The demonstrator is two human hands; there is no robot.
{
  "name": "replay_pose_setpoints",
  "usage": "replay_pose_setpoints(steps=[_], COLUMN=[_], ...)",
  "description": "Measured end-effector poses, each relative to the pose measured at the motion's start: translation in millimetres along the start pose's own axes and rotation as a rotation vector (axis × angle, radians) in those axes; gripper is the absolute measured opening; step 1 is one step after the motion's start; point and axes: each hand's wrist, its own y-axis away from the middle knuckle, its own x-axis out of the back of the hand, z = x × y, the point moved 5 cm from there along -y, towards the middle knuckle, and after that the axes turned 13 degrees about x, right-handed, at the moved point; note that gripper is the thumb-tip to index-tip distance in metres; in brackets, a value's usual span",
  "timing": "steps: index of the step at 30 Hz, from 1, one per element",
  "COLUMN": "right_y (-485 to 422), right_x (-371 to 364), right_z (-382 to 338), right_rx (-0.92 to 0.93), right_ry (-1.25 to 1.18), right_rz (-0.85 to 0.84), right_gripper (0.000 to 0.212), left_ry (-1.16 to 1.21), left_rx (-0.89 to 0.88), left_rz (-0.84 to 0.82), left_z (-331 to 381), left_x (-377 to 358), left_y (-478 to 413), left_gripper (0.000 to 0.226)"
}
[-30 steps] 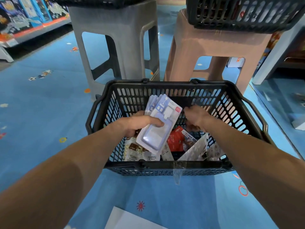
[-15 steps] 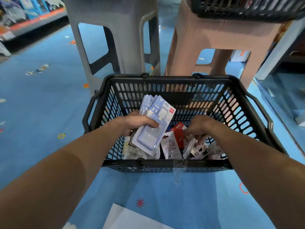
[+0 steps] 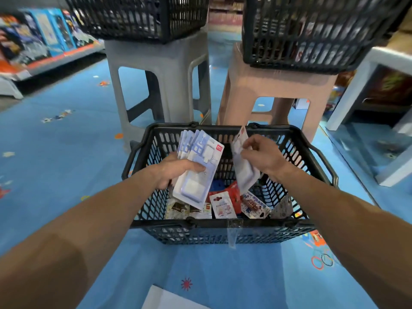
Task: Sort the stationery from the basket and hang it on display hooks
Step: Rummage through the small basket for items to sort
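Observation:
A black plastic basket (image 3: 223,230) stands on the blue floor in front of me. My left hand (image 3: 176,170) grips a fanned stack of pale blue blister packs (image 3: 198,168) above the basket's left half. One more pale blister pack (image 3: 244,172) hangs from my right hand (image 3: 260,155), pinched near its top and held over the basket's right half. Several small packets lie on the basket's bottom, among them red ones (image 3: 231,195) and a white one (image 3: 223,206).
A grey stool (image 3: 160,70) and a beige stool (image 3: 276,90) stand just behind the basket, each carrying another black basket (image 3: 138,16) (image 3: 312,34). Shelves with goods (image 3: 33,41) run along the far left. A white shelf unit (image 3: 379,85) is at the right. White paper (image 3: 169,299) lies at my feet.
My right hand came up out of the basket with a pale blister pack. My left hand rose slightly with its stack. The view tilted up.

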Motion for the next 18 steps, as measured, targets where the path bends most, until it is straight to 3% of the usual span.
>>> replay_pose_setpoints(steps=[6,11,15,18], right_y=[9,18,24,23], right_x=[10,1,-18,-27], right_z=[-15,-32,-39,-45], right_rx=[-0.064,-0.136,-0.175,-0.168], right_ry=[-0.473,-0.654,-0.705,-0.644], right_rz=[0.115,0.006,-0.089,-0.125], right_gripper=[0.024,0.025,0.024,0.023], left_ry=[0.118,0.196,0.265,0.249], left_rx=[-0.009,-0.026,-0.064,-0.067], left_rz=[-0.034,-0.113,-0.146,-0.141], left_z=[4,9,15,17], left_x=[5,-1,-6,-8], left_y=[14,24,32,34], left_gripper=[0.069,0.098,0.085,0.108])
